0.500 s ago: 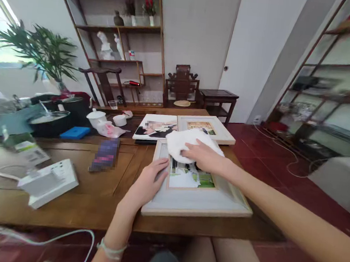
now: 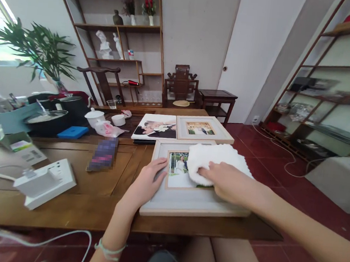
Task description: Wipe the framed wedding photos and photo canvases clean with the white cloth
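Note:
A light wooden picture frame [image 2: 167,207] with a pale mat and a photo [image 2: 179,165] lies flat near the table's front edge. My left hand [image 2: 149,180] rests on its left side, fingers stretched out and the thumb apart. In my right hand [image 2: 226,180] is a fluffy white towel [image 2: 219,156], bunched under the fingers and pressed on the glass. The towel and hand hide the photo's right part and the frame's upper right. Beyond lie a second picture frame [image 2: 225,133] and a white photo panel [image 2: 142,128].
On the wooden table [image 2: 99,200] to the left are a white power strip [image 2: 46,184] with a plug, a purple packet [image 2: 103,152], a blue box [image 2: 73,132], a white teapot [image 2: 94,117] and a dark pot [image 2: 47,121]. A white cable [image 2: 57,235] hangs in front.
My right hand has moved the towel right and toward me across the glass, uncovering the photo's upper left and the far frame's picture. My left hand stays at the frame's left side.

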Tool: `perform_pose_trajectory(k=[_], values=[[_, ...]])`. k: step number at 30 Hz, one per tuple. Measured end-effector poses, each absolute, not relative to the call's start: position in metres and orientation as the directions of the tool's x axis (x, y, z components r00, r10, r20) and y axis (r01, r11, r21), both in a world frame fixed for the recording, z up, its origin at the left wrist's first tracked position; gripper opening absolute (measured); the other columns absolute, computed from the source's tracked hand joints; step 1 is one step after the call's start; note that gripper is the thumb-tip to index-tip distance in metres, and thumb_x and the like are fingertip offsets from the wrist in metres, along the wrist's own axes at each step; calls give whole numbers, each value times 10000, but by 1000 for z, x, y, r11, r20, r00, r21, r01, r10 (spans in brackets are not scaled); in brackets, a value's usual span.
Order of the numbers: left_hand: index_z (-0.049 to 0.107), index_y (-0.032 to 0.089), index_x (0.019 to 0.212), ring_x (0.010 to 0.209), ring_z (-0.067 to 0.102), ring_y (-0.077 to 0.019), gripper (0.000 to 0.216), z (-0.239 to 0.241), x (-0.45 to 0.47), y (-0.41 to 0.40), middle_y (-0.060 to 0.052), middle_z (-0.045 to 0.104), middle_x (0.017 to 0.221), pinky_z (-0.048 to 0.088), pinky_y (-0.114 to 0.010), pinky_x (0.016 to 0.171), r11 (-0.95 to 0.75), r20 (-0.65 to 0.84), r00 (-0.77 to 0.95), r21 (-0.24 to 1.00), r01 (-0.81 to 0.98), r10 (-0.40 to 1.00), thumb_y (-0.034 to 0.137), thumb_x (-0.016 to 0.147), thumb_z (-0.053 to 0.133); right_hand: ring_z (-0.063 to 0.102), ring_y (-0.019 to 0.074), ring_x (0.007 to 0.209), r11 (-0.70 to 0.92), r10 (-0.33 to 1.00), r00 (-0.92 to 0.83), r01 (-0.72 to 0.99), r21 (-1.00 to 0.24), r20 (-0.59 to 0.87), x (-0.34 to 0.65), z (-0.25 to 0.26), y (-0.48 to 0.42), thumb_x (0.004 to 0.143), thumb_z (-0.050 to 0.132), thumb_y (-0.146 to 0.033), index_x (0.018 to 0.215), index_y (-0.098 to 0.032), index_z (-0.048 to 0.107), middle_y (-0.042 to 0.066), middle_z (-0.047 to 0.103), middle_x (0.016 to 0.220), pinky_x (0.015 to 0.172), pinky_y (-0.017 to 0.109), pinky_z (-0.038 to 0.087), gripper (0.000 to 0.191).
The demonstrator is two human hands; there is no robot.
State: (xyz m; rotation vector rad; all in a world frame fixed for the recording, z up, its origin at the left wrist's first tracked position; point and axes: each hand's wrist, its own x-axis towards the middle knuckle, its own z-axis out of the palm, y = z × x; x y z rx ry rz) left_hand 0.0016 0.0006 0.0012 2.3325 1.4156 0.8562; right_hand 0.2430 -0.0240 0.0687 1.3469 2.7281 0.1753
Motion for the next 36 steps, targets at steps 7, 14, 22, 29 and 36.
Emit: perform_pose_trajectory(k=[7, 14, 22, 29, 36], values=[[597, 130, 1184, 1218, 501, -228, 365, 0, 1, 1, -107, 553, 1305, 378, -407, 1058, -495, 346, 361, 494, 715, 866, 275, 893, 432, 597, 252, 670, 646, 758, -646, 763, -29, -93, 223, 78, -87, 627, 409, -5, 1045, -222, 598, 90, 651, 849, 560, 321, 363, 508], [587, 127, 1199, 1240, 480, -227, 374, 3, 1, 0, -105, 531, 1330, 368, -403, 1066, -488, 315, 376, 495, 719, 872, 277, 897, 426, 475, 307, 1162, 642, 765, -638, 766, -33, 90, 240, 42, -22, 643, 381, 52, 1208, -174, 545, 121, 603, 1126, 916, 405, 386, 631], [596, 149, 1187, 1238, 483, -230, 363, 4, 0, 0, -90, 531, 1333, 370, -407, 1065, -482, 311, 370, 499, 721, 876, 285, 896, 430, 399, 362, 1215, 613, 757, -630, 777, 146, 174, 247, 32, 41, 645, 384, 81, 1281, -204, 500, 99, 547, 1287, 948, 524, 331, 707], [606, 168, 1171, 1226, 496, -228, 347, 3, 1, 2, -81, 553, 1310, 378, -419, 1058, -495, 331, 371, 504, 708, 868, 279, 893, 430, 510, 291, 1138, 657, 748, -660, 751, 65, 72, 250, 42, 15, 693, 348, 66, 1323, -191, 456, 124, 630, 1129, 954, 458, 373, 689], [615, 156, 1151, 1224, 498, -226, 337, 1, 1, 2, -93, 558, 1303, 377, -417, 1058, -499, 343, 367, 506, 704, 865, 266, 891, 431, 456, 344, 1217, 595, 775, -613, 790, -148, -157, 243, 74, -74, 655, 362, 68, 1245, -226, 526, 120, 595, 1197, 947, 490, 401, 679]])
